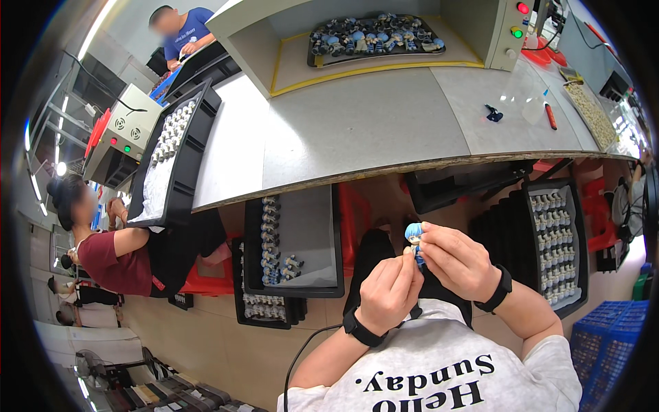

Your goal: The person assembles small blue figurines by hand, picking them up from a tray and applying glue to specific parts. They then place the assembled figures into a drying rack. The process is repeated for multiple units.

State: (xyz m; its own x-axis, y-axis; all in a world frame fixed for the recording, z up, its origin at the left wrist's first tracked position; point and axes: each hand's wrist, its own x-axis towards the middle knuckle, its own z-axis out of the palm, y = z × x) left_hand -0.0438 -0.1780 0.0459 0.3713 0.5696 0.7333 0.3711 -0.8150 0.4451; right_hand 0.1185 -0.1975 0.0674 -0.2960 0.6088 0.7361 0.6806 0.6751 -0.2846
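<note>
Over my lap, in front of the table's edge, both hands meet on a small blue-haired figurine (413,233). My right hand (456,255) pinches it at the head and side from the right. Lower down, my left hand (390,290) closes its fingertips on the figurine's body, with part of that body hidden behind them. The figurine stands roughly upright, its blue hair uppermost. Black bands circle both wrists. To the left of my hands, a black tray (331,237) lined with pale sheet holds a column of similar blue-and-white figurines (271,240).
A black tray of blue-haired figurines (374,36) lies inside the open-fronted box (453,58) on the grey tabletop (357,113). Rows of pale pieces fill a tray (555,240) at right. A red-capped tool (550,117) lies far right. A co-worker (113,257) sits at left.
</note>
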